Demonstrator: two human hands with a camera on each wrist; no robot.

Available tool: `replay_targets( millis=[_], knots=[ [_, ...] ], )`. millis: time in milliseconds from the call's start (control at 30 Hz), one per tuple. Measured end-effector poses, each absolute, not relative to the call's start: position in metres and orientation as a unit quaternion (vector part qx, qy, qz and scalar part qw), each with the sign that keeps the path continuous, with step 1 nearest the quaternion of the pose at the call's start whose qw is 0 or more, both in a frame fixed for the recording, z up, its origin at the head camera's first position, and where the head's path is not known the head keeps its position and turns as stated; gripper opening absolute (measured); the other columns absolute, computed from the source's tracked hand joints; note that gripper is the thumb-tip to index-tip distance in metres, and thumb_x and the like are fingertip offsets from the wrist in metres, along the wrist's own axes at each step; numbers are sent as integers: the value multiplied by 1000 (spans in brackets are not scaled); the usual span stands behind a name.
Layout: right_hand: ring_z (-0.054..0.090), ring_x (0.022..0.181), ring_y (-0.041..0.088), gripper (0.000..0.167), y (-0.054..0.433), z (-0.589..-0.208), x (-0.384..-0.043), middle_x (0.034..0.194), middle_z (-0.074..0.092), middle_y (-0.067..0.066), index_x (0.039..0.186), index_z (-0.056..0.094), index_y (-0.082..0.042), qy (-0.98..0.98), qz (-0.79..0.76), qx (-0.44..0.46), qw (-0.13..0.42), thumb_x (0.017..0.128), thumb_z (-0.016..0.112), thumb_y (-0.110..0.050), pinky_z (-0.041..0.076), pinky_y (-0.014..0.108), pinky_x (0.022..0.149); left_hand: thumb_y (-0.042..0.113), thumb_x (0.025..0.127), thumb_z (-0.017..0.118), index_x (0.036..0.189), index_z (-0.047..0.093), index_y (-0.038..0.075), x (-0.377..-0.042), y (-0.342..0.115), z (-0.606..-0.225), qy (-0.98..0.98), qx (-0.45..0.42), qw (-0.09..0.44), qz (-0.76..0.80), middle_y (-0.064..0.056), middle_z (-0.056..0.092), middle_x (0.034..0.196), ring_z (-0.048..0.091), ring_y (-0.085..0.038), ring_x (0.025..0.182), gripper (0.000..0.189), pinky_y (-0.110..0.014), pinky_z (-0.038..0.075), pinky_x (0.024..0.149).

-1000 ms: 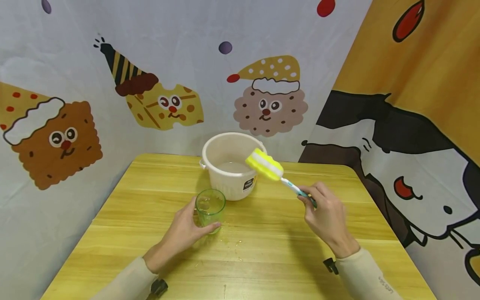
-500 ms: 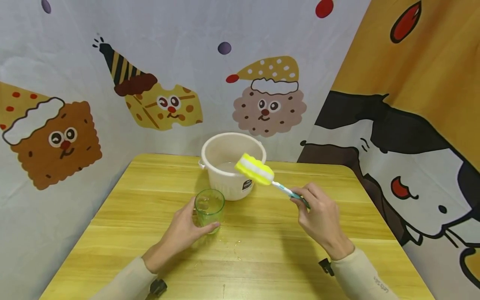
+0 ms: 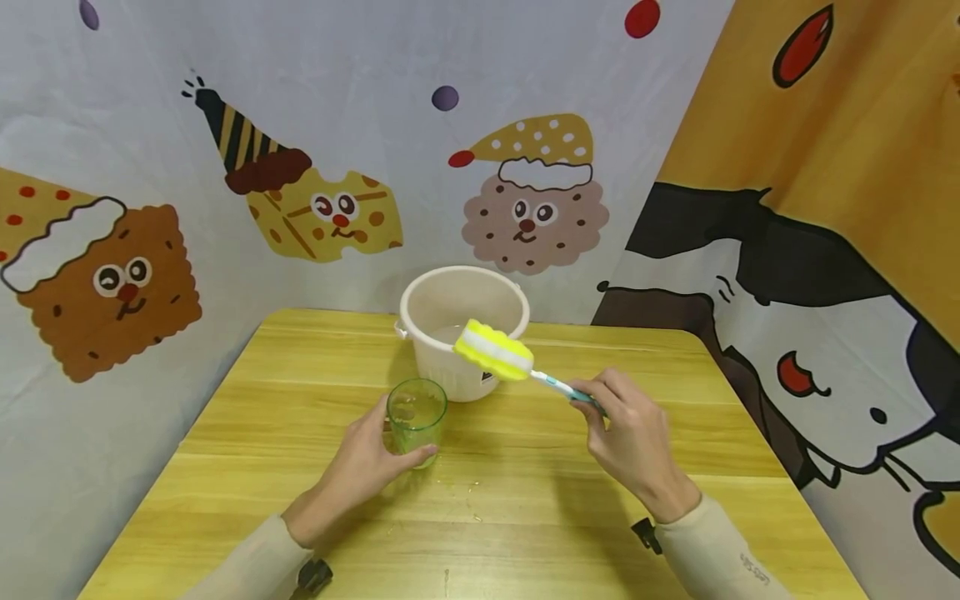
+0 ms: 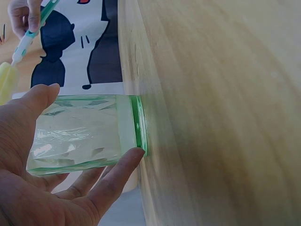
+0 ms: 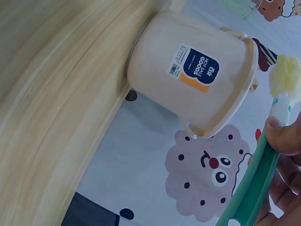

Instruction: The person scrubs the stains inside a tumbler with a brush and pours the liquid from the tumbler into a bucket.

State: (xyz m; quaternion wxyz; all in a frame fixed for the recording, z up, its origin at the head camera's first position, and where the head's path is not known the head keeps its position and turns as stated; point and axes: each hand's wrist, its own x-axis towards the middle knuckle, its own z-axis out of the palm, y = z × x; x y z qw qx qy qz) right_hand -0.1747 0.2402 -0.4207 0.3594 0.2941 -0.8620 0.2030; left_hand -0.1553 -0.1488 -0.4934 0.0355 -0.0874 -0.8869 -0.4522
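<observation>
A clear green drinking glass (image 3: 417, 421) stands upright on the wooden table. My left hand (image 3: 365, 457) holds it from the left, thumb on the near side and fingers round the far side. In the left wrist view, a fingertip lies at the base of the glass (image 4: 84, 134). My right hand (image 3: 633, 435) pinches the slim handle of a sponge cup brush (image 3: 495, 350). The brush's yellow-and-white head is up in the air, overlapping the bucket's front rim in the head view. Its green grip (image 5: 256, 188) shows in the right wrist view.
A whitish plastic bucket (image 3: 433, 360) stands behind the glass near the table's back edge, a blue and orange label (image 5: 201, 69) on its side. Small wet drops dot the table (image 3: 300, 375) in front of the glass. Cartoon-printed cloth (image 3: 337, 83) hangs behind and at both sides.
My right hand has moved left, carrying the brush; its head has come left and lower, closer to the glass. The left hand and the glass have stayed in place.
</observation>
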Motion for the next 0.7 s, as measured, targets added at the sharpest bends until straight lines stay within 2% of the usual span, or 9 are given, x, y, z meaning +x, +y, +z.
replay_targets(
  millis=[300, 500, 700],
  knots=[
    [65, 76, 13, 25, 234, -420, -175, 94, 76, 0, 113, 90, -6, -859, 199, 310, 355, 91, 96, 4, 53, 26, 59, 42, 88, 104, 170, 52, 17, -156, -149, -494, -889, -84, 35, -448, -14, 78, 152, 77, -40, 135, 100, -62, 69, 110],
    [63, 76, 14, 24, 231, -418, -175, 96, 77, 0, 114, 91, -7, -856, 199, 320, 354, 92, 96, 1, 52, 26, 60, 43, 89, 104, 169, 53, 16, -155, -149, -495, -891, -84, 41, -445, -13, 80, 148, 78, -39, 133, 99, -63, 68, 111],
    [67, 81, 16, 19, 227, -414, -175, 98, 78, 2, 112, 92, -7, -859, 186, 327, 348, 94, 95, -2, 57, 29, 63, 40, 88, 105, 169, 51, 16, -154, -148, -493, -888, -85, 53, -448, -15, 81, 146, 79, -41, 131, 100, -64, 69, 108]
  ],
)
